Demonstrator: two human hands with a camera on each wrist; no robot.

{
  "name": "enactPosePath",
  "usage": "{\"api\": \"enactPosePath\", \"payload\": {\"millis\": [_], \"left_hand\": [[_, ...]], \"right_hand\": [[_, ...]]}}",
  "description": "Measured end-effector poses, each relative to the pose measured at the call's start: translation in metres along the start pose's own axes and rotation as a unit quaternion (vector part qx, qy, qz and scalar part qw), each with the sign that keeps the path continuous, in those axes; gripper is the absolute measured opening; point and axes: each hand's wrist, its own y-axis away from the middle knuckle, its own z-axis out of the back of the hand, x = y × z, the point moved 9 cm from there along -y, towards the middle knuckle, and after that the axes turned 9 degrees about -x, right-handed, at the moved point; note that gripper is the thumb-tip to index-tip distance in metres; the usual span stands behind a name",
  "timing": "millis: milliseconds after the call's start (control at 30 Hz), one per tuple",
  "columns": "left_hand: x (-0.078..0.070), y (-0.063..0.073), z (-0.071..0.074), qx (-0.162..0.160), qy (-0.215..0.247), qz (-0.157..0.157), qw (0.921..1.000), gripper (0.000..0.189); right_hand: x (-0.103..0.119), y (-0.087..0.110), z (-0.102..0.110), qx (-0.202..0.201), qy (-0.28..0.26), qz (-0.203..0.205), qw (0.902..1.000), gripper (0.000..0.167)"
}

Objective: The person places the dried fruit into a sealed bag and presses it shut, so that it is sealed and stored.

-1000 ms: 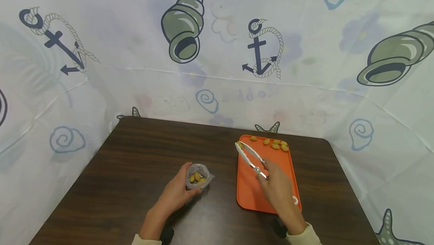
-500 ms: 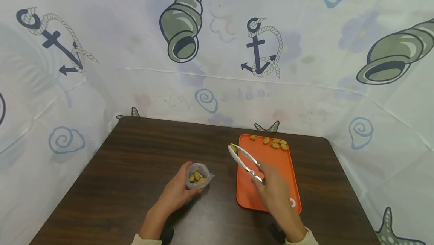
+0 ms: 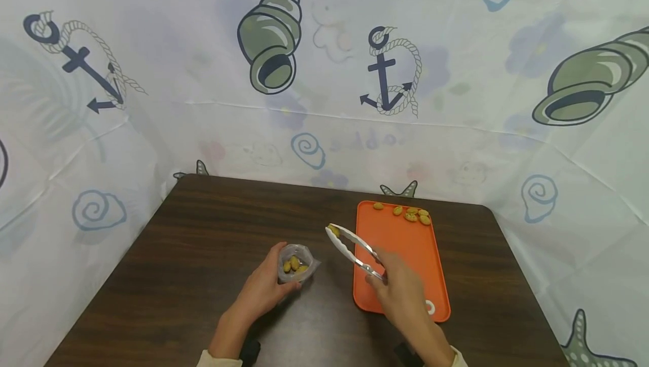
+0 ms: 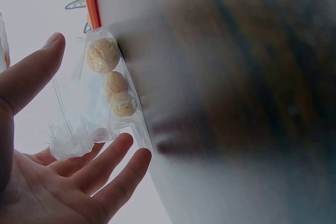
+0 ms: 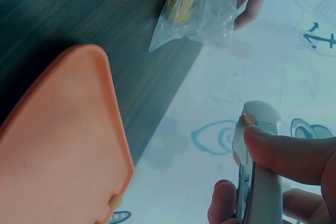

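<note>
My left hand (image 3: 261,291) holds a clear plastic bag (image 3: 298,251) upright on the table, thumb and fingers on either side of its open mouth. Several yellow-brown nugget-like pieces (image 3: 294,264) lie in the bag; the left wrist view shows them as round lumps (image 4: 103,55) by the bag's bottom. My right hand (image 3: 400,291) grips white-tipped metal tongs (image 3: 364,266) over the tray's left edge. Pinched in the tong tips is one such piece (image 3: 334,231), right of and beyond the bag. A white ring (image 3: 430,306) at the tongs' rear shows beside the right wrist.
An orange tray (image 3: 405,248) lies on the dark wooden table (image 3: 213,231), right of the bag. Several more pieces (image 3: 411,217) sit along its far edge. A white cloth (image 3: 203,91) with shells and anchors hangs behind the table and at both sides.
My right hand has moved left with the tongs, carrying the pinched piece from above the tray's far left corner towards the bag. The left hand and bag have stayed put.
</note>
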Motion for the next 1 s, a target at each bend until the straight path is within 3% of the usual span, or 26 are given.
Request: {"api": "enactPosePath", "payload": {"millis": [400, 1000], "left_hand": [[0.0, 0.001, 0.0, -0.002, 0.001, -0.001, 1.0, 0.1], [-0.002, 0.003, 0.003, -0.008, 0.003, -0.003, 1.0, 0.099]], "right_hand": [[0.011, 0.009, -0.007, 0.01, -0.007, 0.032, 0.9994, 0.054], [0.032, 0.019, -0.015, -0.018, 0.009, 0.113, 0.9934, 0.055]]}}
